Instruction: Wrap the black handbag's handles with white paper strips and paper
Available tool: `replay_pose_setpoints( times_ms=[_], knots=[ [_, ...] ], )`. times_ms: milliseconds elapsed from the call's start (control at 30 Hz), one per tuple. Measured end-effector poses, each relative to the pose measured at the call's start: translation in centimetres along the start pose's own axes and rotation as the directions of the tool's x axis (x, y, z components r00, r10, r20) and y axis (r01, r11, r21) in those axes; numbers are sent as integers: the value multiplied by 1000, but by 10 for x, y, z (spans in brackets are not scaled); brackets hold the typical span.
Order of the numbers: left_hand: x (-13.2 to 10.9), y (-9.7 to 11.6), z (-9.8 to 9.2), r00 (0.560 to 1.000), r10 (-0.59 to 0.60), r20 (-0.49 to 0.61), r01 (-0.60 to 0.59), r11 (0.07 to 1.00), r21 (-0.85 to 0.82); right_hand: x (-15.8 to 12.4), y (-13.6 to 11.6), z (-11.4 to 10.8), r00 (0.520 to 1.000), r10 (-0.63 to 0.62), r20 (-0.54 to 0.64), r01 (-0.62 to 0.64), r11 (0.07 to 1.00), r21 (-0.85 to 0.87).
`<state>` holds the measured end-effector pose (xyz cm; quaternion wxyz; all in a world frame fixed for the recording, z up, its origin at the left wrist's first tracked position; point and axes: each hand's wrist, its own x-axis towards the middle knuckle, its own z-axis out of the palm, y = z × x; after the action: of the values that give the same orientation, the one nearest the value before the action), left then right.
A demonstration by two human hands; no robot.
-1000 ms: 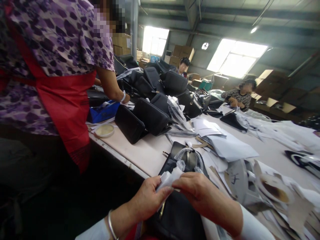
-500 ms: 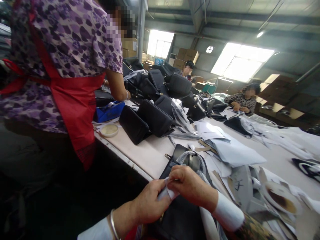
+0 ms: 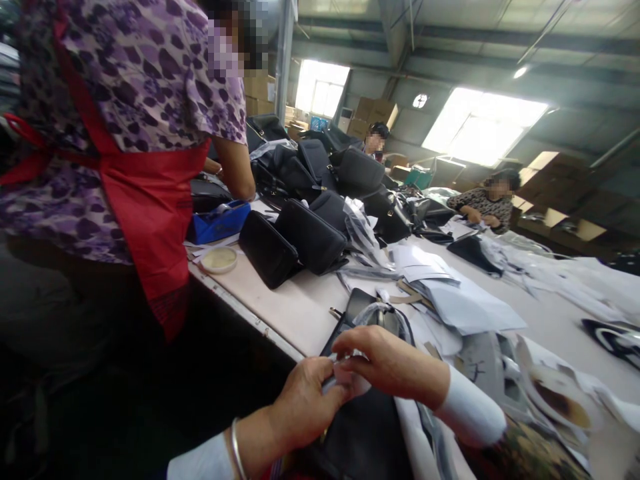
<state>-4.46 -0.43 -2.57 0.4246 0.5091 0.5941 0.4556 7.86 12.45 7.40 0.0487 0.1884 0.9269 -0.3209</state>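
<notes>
Over a black leather handbag (image 3: 367, 433) in front of me, my left hand (image 3: 305, 403) is closed on a small piece of white paper (image 3: 355, 381), thumb on top. My right hand (image 3: 390, 363) curls over the same piece from the right, fingers bent and thumb against it; its fingertips partly hide the paper. The bag lies at the table's near edge, with clear plastic wrap (image 3: 373, 310) about its handle. Both my hands are just above the bag's dark surface.
Black bags (image 3: 310, 233) are heaped mid-table. A co-worker in a red apron (image 3: 150, 227) stands at left by a blue box (image 3: 220, 223) and a round lid (image 3: 219, 260). White sheets (image 3: 465, 300) and tape rolls (image 3: 560, 393) lie to the right. Two people work farther back.
My right hand has shifted slightly right, its fingers lifting and spreading a little over the paper. My left hand stays nearly in place. The co-worker's forearm has moved slightly.
</notes>
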Motion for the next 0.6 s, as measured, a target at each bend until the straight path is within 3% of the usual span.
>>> replay_pose_setpoints(
  times_ms=[133,400,600],
  knots=[
    [0,2,-1,1000,-2,5,2,1000,13,14,-2,1,991,-49,128,81,964,-255],
    [0,-4,0,999,-38,21,38,999,25,25,3,16,989,42,145,13,931,-364],
    [3,-7,-2,997,-72,12,71,997,29,21,6,32,982,-64,176,150,832,-534]
  ],
)
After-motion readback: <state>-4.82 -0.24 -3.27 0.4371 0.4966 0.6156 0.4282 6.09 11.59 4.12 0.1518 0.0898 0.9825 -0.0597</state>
